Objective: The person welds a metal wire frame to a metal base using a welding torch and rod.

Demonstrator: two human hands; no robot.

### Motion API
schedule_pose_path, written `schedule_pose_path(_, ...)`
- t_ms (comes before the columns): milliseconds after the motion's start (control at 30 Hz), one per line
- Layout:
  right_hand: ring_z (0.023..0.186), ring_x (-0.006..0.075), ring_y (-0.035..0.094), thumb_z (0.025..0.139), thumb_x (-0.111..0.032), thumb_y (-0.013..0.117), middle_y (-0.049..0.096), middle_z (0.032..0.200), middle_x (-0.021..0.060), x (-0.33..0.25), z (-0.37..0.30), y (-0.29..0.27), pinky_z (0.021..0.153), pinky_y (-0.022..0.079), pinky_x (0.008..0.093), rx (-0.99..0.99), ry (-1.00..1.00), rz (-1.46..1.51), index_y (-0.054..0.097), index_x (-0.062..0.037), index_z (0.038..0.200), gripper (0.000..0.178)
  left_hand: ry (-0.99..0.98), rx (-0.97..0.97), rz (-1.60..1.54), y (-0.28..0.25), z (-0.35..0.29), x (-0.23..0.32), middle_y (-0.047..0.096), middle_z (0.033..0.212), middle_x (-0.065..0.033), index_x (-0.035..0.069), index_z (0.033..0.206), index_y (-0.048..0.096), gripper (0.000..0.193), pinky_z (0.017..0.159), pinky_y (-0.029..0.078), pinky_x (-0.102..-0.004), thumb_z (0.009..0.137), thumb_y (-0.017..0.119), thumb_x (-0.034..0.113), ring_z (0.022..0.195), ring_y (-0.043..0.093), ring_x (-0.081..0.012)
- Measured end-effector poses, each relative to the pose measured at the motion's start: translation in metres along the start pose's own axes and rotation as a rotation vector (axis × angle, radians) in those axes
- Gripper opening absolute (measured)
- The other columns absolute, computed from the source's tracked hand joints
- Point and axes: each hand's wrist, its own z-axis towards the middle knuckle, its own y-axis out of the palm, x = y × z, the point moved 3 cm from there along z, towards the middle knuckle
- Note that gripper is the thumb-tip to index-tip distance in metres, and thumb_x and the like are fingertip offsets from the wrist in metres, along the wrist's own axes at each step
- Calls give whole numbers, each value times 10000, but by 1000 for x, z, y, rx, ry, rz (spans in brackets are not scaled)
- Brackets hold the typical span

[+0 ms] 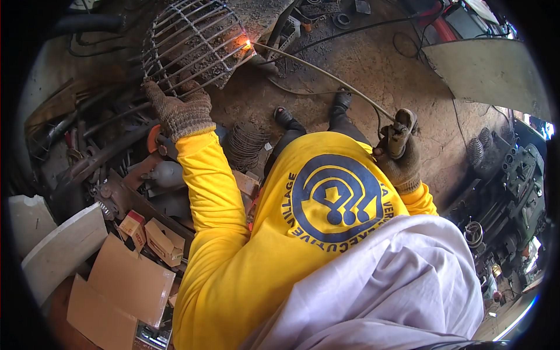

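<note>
I am welding the wire cage [192, 44], which is lying under my left hand [179, 112]; that hand is pressing flat on it. My right hand [401, 157] is gripping the electrode holder [400, 131], whose rod [315, 71] is sparking at the cage edge; many joints look joined, this one is unfinished.

A wire cage [192, 44] of bare, dull metal rods is seen, scorched near the spark. Below it, both hands are covered by coarse knitted cloth gloves, left [179, 112] and right [401, 160]. Matt brown cardboard [125, 289] lies lower left of the cage.
</note>
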Motion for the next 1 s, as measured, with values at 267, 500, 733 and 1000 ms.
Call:
schedule_pose_path(267, 814, 128, 590, 837, -165, 758, 619, 980, 32, -5, 2, 1, 759, 479, 293, -2, -42, -137, 568, -30, 1149, 389, -61, -116, -62, -7, 19, -6, 695, 1077, -76, 131, 1147, 634, 428, 755, 595, -368, 924, 608, 496, 894, 691, -225)
schedule_pose_path(500, 864, 138, 595, 835, -66, 728, 598, 1075, 80, 12, -3, 0, 756, 506, 279, 22, -294, -241, 424, -29, 1368, 615, -130, -332, -89, -20, 40, -3, 684, 1127, -84, 110, 1177, 622, 448, 810, 604, -377, 927, 613, 482, 952, 689, -245)
schedule_pose_path(733, 845, 140, 614, 819, 3, 700, 613, 1058, 69, 12, -2, -2, 722, 524, 273, 48, -186, -280, 500, -13, 1300, 521, -75, -10, -34, -3, 2, -4, 676, 1051, -51, 144, 1147, 628, 430, 798, 571, -330, 885, 665, 483, 913, 667, -185)
schedule_pose_path(1000, 817, 143, 628, 807, -7, 708, 635, 944, 52, -5, -1, 4, 744, 531, 283, 77, 141, 190, 592, -23, 1165, 377, -46, 38, -39, -1, -4, -1, 693, 985, -50, 155, 1118, 629, 417, 691, 560, -323, 862, 700, 478, 809, 676, -194)
